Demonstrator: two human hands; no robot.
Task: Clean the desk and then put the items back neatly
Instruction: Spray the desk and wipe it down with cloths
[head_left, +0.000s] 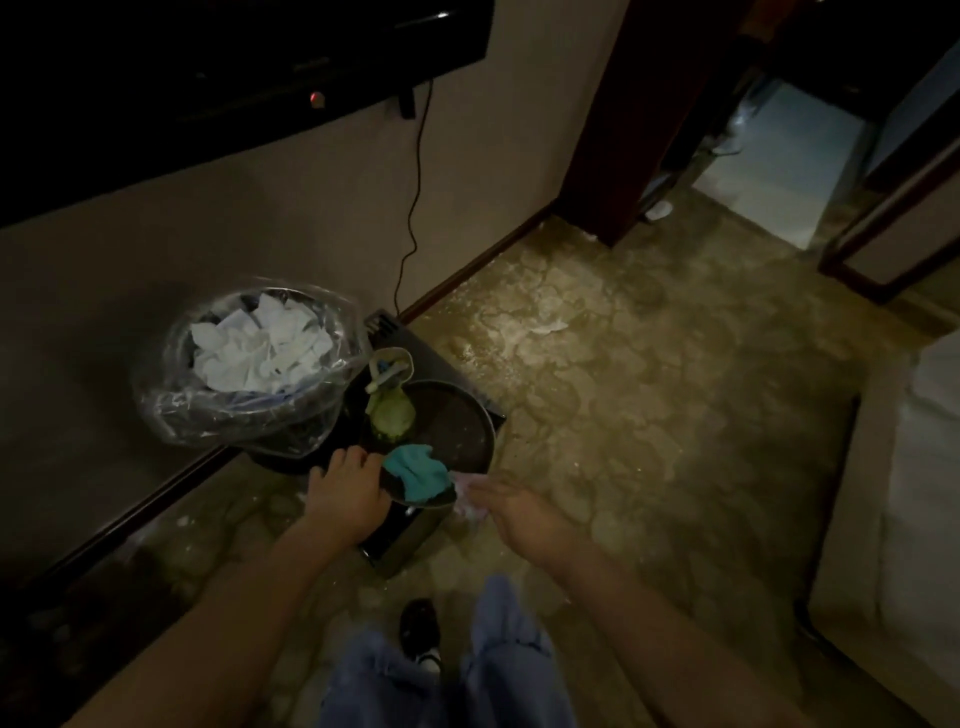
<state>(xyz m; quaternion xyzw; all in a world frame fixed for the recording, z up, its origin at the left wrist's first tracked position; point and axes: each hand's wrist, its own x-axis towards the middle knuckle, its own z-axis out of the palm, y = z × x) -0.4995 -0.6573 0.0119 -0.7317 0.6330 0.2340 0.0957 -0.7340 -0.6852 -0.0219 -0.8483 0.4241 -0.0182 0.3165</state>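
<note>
A dark round pan (457, 431) sits on a low black appliance (410, 540) on the floor by the wall. A teal cloth (418, 470) lies on the pan's near rim. My left hand (345, 491) grips that rim beside the cloth. My right hand (511, 512) hovers just right of the pan, blurred, with a pale pinkish cloth (467, 499) at its fingertips; I cannot tell whether it holds it. A green spray bottle (389, 410) stands at the pan's far edge.
A bin (249, 364) lined with clear plastic and full of white tissues stands left of the pan. A black cable (413, 208) hangs down the wall from a dark screen (156, 78). Patterned carpet spreads right toward a doorway (769, 171). A bed edge (914, 493) is at right.
</note>
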